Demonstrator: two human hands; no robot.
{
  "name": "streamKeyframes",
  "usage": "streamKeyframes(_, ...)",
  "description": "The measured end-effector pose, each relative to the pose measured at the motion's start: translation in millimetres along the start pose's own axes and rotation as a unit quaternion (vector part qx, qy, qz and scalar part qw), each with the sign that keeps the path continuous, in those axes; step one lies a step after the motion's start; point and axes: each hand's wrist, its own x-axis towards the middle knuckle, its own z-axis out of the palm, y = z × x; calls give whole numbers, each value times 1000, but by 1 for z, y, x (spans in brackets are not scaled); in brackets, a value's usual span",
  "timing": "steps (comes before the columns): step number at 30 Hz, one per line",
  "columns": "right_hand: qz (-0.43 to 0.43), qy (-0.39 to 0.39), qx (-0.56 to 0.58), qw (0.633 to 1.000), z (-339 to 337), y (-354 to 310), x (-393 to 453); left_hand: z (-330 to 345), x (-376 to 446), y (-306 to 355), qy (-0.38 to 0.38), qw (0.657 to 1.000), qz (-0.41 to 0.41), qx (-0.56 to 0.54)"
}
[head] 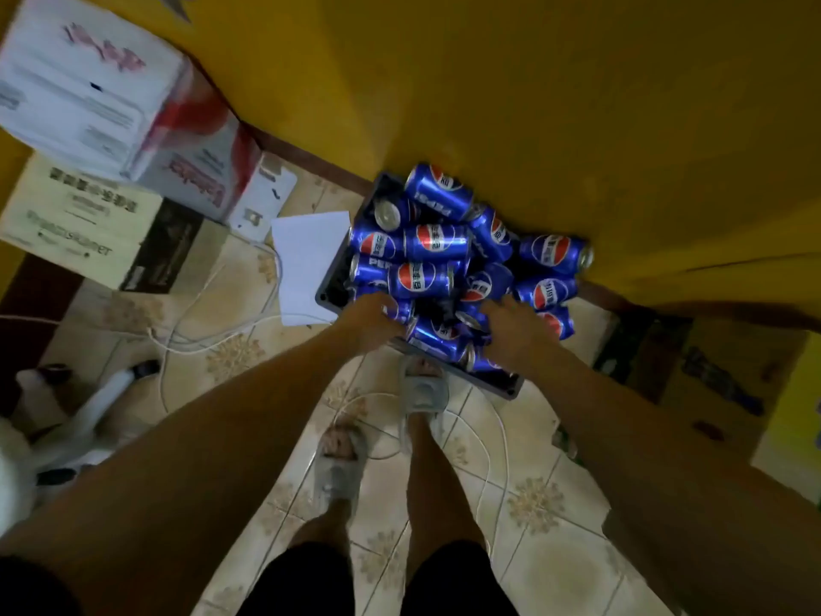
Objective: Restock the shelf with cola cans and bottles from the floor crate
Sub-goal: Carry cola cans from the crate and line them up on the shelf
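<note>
Dark floor crate (497, 379) sits on tiled floor (546, 495) hard against the base of the yellow wall (533, 104), heaped with blue cola cans (437, 242) lying on their sides at all angles, some stacked above the rim. One can (555, 253) hangs over the crate's far right edge, touching the wall. Both arms reach down into the pile at the crate's near edge. Left hand (371, 320) rests on cans near the crate's near-left corner, fingers buried among them; grip state cannot be told. Right hand (515, 329) sits on cans at the near-right side, fingers spread and reaching forward over a can; whether the grip has closed on anything cannot be told. No bottles visible in the crate. White sheet of paper (308, 264) lies on the floor, touching the crate's left side. Cardboard boxes (111, 140) stacked on the floor at far left. White cable (213, 322) loops across the tiles between boxes and feet. Grey slippers (422, 386) on both feet, the right one's toe just at the crate's near edge. Frame is blurred.
</note>
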Motion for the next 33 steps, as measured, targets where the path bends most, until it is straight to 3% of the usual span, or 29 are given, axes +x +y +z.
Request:
streamKeyframes(3, -19, -6, -145, 989, 7, 22, 49, 10, 57, -7, 57, 998, 30, 30)
streamKeyframes(6, -38, -8, -208, 977, 13, 41, 90, 19, 99, -9, 101, 993, 45, 31)
streamKeyframes(16, -162, -10, -282, 946, 15, 57, 155, 23, 156, -17, 78, 982, 36, 171)
streamKeyframes(22, -175, -3, -254, 951, 12, 55, 146, 20, 150, -21, 66, 991, 66, 99)
streamKeyframes(26, -157, 24, -205, 966, 9, 50, 130, 16, 136, -31, 72, 994, 79, -33)
streamKeyframes(33, -62, 64, -16, 996, 0, 45, 92, 6, 90, -40, 26, 969, 23, -245)
